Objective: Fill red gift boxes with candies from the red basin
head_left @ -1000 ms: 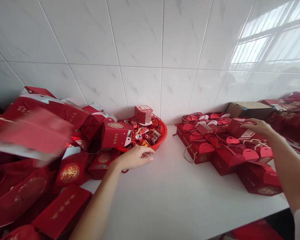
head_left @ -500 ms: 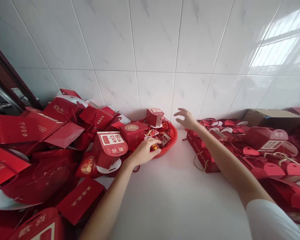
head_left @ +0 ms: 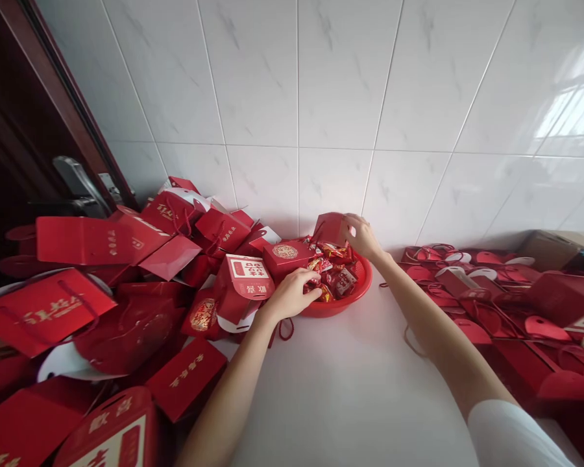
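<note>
Your right hand (head_left: 363, 237) is at 1 o'clock of the red plastic basket (head_left: 331, 307). Its fingers are bent and pinch the right side of a small red carton (head_left: 329, 228), which is tilted at 12 o'clock, above the wrapped sweets (head_left: 338, 277). How the thumb lies on the carton is hard to make out.

Your left hand (head_left: 292, 295) is at 8 o'clock of the basket, covering part of its rim. The fingers are half curled, close to each other, and the thumb is apart from them. I cannot tell if they touch the sweets.

At 10 o'clock of the basket sits a carton with a round gold emblem (head_left: 286, 257). At 9 o'clock is a carton with a white label (head_left: 246, 275), its lower part behind others. Many red gift boxes (head_left: 141, 337) lie in a heap farther toward 8 o'clock, some cut off by the picture's edge. On the box nearest to you (head_left: 111, 431), pale characters seem to read 歡喜; the gold writing on others is too small to read surely.

The corded red boxes (head_left: 472, 331) at 4 o'clock are partly hidden by your right forearm. Behind them, a brown cardboard box (head_left: 547, 251) is dark on its side.
</note>
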`<state>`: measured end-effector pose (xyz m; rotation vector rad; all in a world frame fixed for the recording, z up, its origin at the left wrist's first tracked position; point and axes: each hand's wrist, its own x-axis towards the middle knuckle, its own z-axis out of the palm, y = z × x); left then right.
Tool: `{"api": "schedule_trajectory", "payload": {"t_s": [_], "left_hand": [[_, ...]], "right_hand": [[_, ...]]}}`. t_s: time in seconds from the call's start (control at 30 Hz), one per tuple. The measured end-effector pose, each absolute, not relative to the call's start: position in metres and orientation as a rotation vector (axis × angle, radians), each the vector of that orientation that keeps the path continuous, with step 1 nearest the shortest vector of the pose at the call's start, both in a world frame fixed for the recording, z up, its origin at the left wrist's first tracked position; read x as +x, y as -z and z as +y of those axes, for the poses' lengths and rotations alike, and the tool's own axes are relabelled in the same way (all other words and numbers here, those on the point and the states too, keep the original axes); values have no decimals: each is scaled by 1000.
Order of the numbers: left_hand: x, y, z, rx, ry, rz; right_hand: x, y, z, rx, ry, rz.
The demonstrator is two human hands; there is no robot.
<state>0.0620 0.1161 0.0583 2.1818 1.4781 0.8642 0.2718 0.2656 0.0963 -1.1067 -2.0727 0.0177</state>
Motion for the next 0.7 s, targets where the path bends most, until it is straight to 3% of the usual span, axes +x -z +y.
{"api": "schedule_trajectory", "payload": {"t_s": [0.17, 0.33, 0.47, 0.7], "left_hand": [[60, -60, 117, 2156, -894, 1500], [57, -58, 120, 2070, -936, 1512], [59, -59, 120, 1998, -959, 1452], [74, -81, 98, 1878, -997, 1221]], "right_hand": [[299, -130, 218, -941, -34, -1793], [327, -150, 145, -1039, -332, -1725], [335, -139, 103, -1153, -605, -1926], [323, -105, 75, -1119, -742, -2242]]}}
